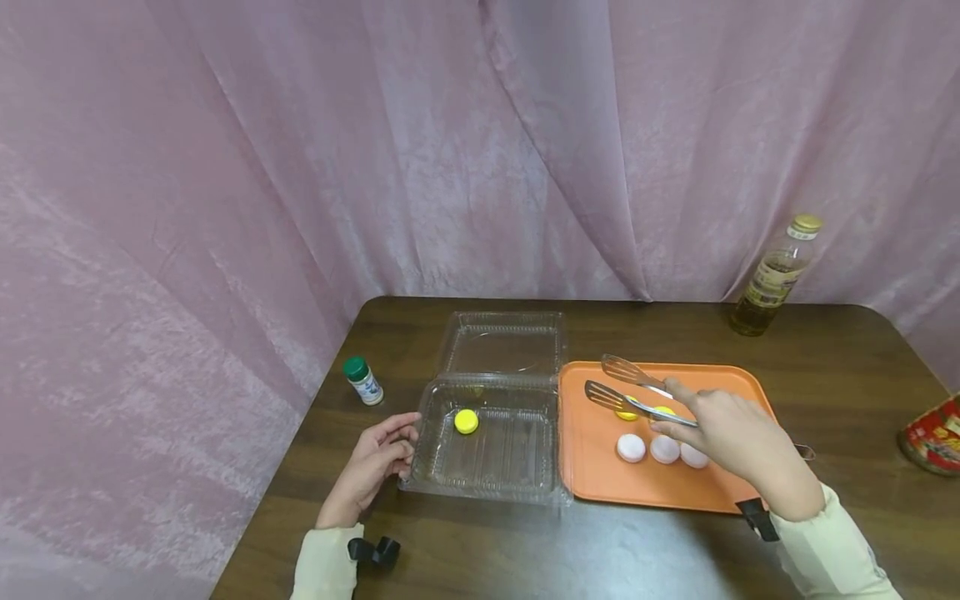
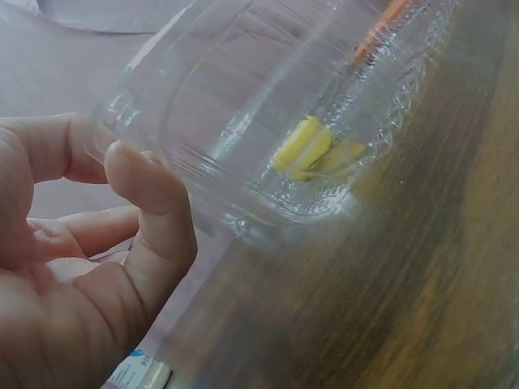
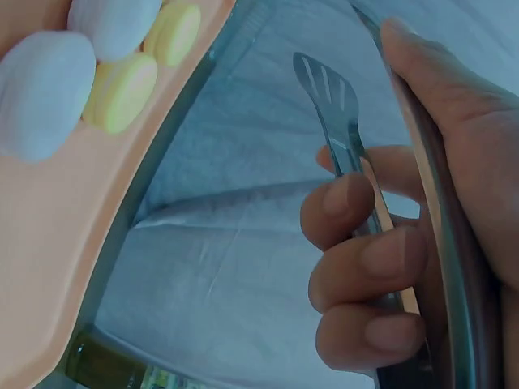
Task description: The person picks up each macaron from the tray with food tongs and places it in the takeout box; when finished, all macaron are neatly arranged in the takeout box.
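My left hand (image 1: pixel 372 462) pinches the left rim of a clear plastic clamshell container (image 1: pixel 517 454) between thumb and fingers. Its lid (image 1: pixel 506 346) is folded back behind it. One yellow macaron (image 1: pixel 467 422) lies in the container's left part. On the right, my right hand (image 1: pixel 738 437) grips metal tongs (image 1: pixel 602 395) with slotted ends, held over the orange tray (image 1: pixel 600 483). The tong arms stand apart with nothing between their ends. Under them on the tray are two yellow macarons (image 3: pixel 120 93), partly hidden in the head view, and three whitish macarons (image 1: pixel 631 448) in a row.
A small green-capped shaker (image 1: pixel 365 383) stands left of the container. At the back right is an oil bottle (image 1: pixel 770 283) with a yellow cap. A red can (image 1: pixel 933 437) sits at the right edge of the brown table (image 1: pixel 465 550). Pink curtain (image 1: pixel 300 167) hangs behind.
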Demonstrator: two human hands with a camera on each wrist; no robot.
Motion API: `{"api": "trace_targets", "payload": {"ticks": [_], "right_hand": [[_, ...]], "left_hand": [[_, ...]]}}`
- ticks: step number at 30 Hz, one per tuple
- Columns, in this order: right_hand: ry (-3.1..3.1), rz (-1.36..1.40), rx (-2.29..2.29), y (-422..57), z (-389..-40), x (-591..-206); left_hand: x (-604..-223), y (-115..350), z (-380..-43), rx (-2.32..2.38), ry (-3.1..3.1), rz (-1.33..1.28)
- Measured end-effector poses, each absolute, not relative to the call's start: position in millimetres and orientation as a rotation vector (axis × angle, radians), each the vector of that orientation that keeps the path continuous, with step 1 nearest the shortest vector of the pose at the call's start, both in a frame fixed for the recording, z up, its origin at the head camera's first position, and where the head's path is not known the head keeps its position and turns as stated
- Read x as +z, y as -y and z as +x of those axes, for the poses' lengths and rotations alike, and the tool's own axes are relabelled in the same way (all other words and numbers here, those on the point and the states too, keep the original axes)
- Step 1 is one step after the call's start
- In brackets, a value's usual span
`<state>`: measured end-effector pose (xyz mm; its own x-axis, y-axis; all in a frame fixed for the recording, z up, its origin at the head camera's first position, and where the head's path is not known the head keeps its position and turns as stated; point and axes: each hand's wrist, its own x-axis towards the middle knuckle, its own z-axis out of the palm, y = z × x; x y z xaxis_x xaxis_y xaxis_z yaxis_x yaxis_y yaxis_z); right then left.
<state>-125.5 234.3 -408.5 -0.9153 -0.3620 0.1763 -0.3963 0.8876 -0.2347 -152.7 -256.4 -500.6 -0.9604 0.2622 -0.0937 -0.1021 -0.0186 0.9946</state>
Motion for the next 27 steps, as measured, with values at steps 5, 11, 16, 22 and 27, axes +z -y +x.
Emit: {"api": "trace_targets", "payload": {"ticks": [5,11,16,22,27], "right_hand": [[2.933,0.581,0.413,-241,-126,-408],[3.027,0.499,0.45,-248,-126,-409],[3.092,0.45,0.442,-252,-127,-413],[3.103,0.427,0.406,-251,-129,-416],[3.104,0.429,0.377,-252,-129,-418]], "left_hand": [[-498,255,-153,2.057,-2.017,0.157],[-496,255,-152,2.034,-2.032,0.128],[-496,255,-152,2.02,-2.049,0.122],[-498,254,-153,2.038,-2.059,0.098],[-499,253,-152,2.035,-2.057,0.12]]}}
